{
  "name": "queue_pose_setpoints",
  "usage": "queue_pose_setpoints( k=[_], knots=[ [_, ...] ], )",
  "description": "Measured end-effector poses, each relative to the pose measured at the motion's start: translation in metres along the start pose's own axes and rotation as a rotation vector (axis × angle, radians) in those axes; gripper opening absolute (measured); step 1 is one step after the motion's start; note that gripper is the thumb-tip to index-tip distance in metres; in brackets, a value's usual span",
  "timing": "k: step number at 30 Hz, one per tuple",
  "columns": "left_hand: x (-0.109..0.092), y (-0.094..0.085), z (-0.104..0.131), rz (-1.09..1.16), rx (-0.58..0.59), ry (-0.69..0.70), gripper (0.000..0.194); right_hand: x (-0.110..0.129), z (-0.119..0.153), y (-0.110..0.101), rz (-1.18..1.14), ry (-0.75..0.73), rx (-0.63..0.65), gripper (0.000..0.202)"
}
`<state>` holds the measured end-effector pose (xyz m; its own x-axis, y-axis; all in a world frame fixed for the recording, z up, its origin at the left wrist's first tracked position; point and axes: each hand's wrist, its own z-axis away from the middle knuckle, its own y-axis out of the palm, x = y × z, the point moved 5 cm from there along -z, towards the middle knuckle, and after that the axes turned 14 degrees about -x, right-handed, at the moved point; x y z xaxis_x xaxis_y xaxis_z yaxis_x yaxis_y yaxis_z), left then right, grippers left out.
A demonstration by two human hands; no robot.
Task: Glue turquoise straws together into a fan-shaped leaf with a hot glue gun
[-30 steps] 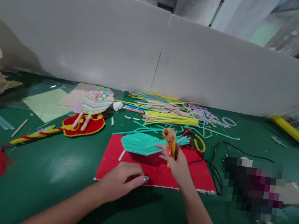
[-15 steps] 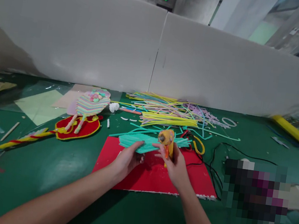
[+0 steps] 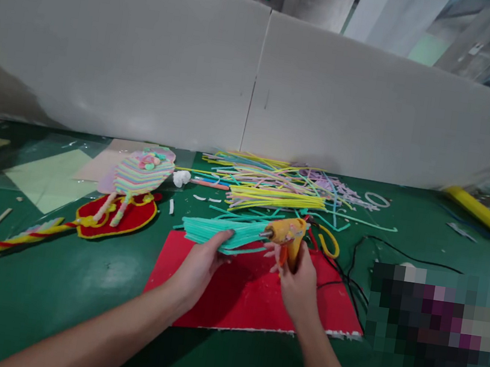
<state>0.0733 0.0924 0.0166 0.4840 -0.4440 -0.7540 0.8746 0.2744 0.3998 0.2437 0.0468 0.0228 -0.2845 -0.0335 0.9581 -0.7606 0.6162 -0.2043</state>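
Note:
My left hand is closed on a flat panel of turquoise pipe cleaners laid side by side, its thumb on top. In my right hand is a yellow hot glue gun with an orange trigger, its metal nozzle aimed left at the panel's right part. Whether the nozzle touches the panel I cannot tell. Both hands are above a red board with a frayed white front edge. Behind the glue gun, yellow-handled scissors lie partly hidden.
Loose pastel pipe cleaners spread at the back, before a grey partition. To the left lie a striped fan-shaped craft and a red, yellow-edged piece with a twisted handle. A black cord runs at right, near a pixelated dark object.
The glue gun has swung from pointing towards me to pointing left, and moved slightly right. The turquoise panel has shifted a little left and tilted. The view has shifted slightly.

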Motion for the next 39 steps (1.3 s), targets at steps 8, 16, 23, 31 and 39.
queue_pose_setpoints(
  k=[8,16,23,31,39],
  knots=[
    [-0.009,-0.001,0.001,0.022,-0.036,-0.05,0.015,-0.005,0.001,-0.001,0.055,-0.032,-0.027,0.033],
    [-0.022,-0.006,-0.001,0.024,-0.067,0.026,0.024,0.007,0.005,-0.003,0.268,-0.148,-0.042,0.05],
    [-0.022,-0.005,0.005,0.027,-0.059,0.003,0.028,0.007,0.008,-0.003,0.512,-0.45,-0.145,0.023],
    [-0.022,-0.004,0.006,0.055,-0.082,-0.03,0.026,0.011,0.01,-0.003,0.487,-0.62,-0.2,0.015],
    [-0.023,-0.004,0.007,0.065,-0.07,-0.037,0.022,0.007,0.009,-0.005,0.471,-0.545,-0.169,0.018]
  ],
)
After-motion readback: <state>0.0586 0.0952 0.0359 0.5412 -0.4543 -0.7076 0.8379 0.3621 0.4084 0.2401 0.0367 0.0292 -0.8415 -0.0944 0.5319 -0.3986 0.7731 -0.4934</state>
